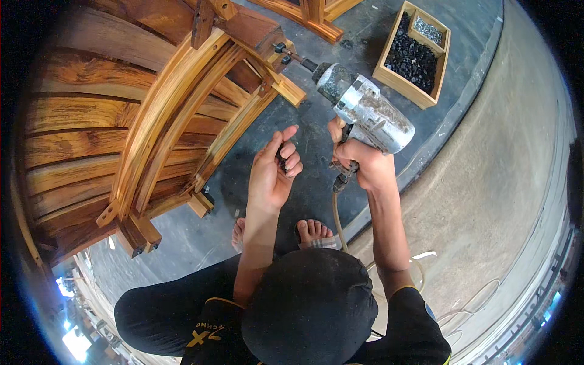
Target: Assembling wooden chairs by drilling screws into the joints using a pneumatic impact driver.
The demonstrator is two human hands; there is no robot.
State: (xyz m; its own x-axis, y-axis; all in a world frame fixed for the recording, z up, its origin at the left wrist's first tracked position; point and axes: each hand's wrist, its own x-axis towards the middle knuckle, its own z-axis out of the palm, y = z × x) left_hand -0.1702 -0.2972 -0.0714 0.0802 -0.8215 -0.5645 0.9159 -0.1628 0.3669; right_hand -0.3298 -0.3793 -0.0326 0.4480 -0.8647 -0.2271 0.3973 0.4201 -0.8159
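My right hand (pixel 367 159) is wrapped round the handle of a worn silver air impact wrench (pixel 378 117). The wrench points to the upper left, its long nose reaching a small black part (pixel 280 47) at the end of a wooden furniture frame (pixel 161 115). Whether the tip is seated on that part I cannot tell. Beside the frame, my left hand (pixel 275 165) is raised palm up, with fingers curled round small black pieces (pixel 281 159). Most of those pieces are hidden by the fingers, so their exact kind does not show.
A wooden box (pixel 404 91) at the upper right holds many small black parts, with silver hardware in its smaller compartment. An air hose (pixel 336 220) runs from the wrench handle down to the floor. Another wooden piece (pixel 313 18) stands at the far edge. My feet (pixel 313 230) are below my hands.
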